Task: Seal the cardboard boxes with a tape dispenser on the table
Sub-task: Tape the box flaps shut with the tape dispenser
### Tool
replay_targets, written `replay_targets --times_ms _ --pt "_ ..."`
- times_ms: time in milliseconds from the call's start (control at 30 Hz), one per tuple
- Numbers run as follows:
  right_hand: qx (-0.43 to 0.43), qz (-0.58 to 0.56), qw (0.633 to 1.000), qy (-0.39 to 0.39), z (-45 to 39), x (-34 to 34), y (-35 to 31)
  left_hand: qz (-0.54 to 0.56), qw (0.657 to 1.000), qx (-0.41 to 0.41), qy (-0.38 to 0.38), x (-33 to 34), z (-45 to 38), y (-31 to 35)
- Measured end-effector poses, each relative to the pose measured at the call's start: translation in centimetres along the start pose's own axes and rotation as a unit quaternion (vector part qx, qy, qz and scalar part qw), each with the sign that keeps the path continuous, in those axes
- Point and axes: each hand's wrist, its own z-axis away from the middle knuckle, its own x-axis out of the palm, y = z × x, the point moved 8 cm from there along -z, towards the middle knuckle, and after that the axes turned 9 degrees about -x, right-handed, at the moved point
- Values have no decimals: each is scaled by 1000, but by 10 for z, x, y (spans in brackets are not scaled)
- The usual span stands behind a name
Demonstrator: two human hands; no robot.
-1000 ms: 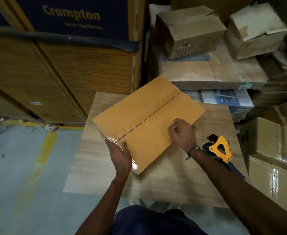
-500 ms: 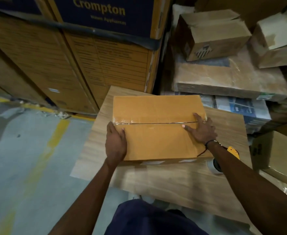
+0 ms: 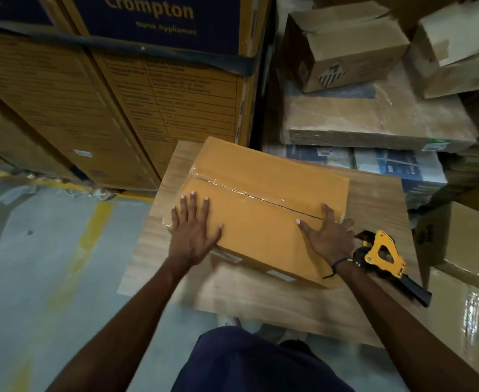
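Observation:
A closed orange-brown cardboard box (image 3: 263, 199) lies on the small wooden table (image 3: 261, 295), its flap seam running from upper left to lower right with clear tape shining along it. My left hand (image 3: 194, 230) rests flat on the box's near left corner, fingers spread. My right hand (image 3: 328, 236) lies flat on the near right part of the top, thumb and forefinger at the seam's end. A yellow and black tape dispenser (image 3: 385, 257) lies on the table just right of my right wrist, untouched.
Tall Crompton cartons (image 3: 153, 80) stand behind the table on the left. Piled cardboard boxes (image 3: 374, 80) and flat packs fill the back right. More taped boxes (image 3: 470, 250) stand close on the right. Grey floor with a yellow line (image 3: 88, 244) lies to the left.
The box has turned on the table, so its seam now slants down to the right. Both hands have shifted to lie flat on its top. The tape dispenser has come back into full sight.

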Motion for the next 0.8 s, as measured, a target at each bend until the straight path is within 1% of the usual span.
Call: replay_targets --times_ms 33,67,133,167,233,267,333,367,400,500,533,600,633,667,700,800 --pt "-16 12 1000 -3 8 1 -1 -10 1000 14 0 -2 -11 -9" --pt "-32 29 999 -8 16 1 -2 -11 1000 9 -2 -5 -21 -19" --pt "-74 77 994 -9 31 0 -6 16 998 -58 11 -10 -32 -39" --pt "-97 101 990 -4 37 -2 -9 45 993 -107 21 -13 -34 -44" --pt "-149 139 979 17 40 -8 -17 136 971 -193 31 -10 -30 -41" --pt "-172 144 974 36 37 -14 -23 188 957 -218 29 -6 -24 -33" --pt "-204 125 968 82 24 -30 -33 275 930 -242 11 7 -5 -4" --pt "-212 106 967 96 13 -38 -38 309 919 -245 1 14 10 14" --pt "-218 82 968 94 0 -44 -43 334 911 -242 -9 18 26 34" --pt "-225 36 972 51 -53 -53 -55 363 904 -221 -39 26 70 82" --pt "-209 23 977 22 -72 -52 -54 365 904 -218 -47 27 77 88" --pt "-162 -9 985 -59 -99 -43 -47 362 905 -219 -54 27 81 88" --pt "-146 -26 984 -99 -105 -35 -44 359 906 -218 -56 28 79 84" --pt "-140 -42 982 -121 -108 -27 -41 356 907 -215 -58 28 77 81" --pt "-135 -52 982 -118 -108 -23 -37 354 909 -213 -59 27 76 80" --pt "-119 -71 989 -45 -90 -22 -19 353 914 -188 -62 23 77 77"
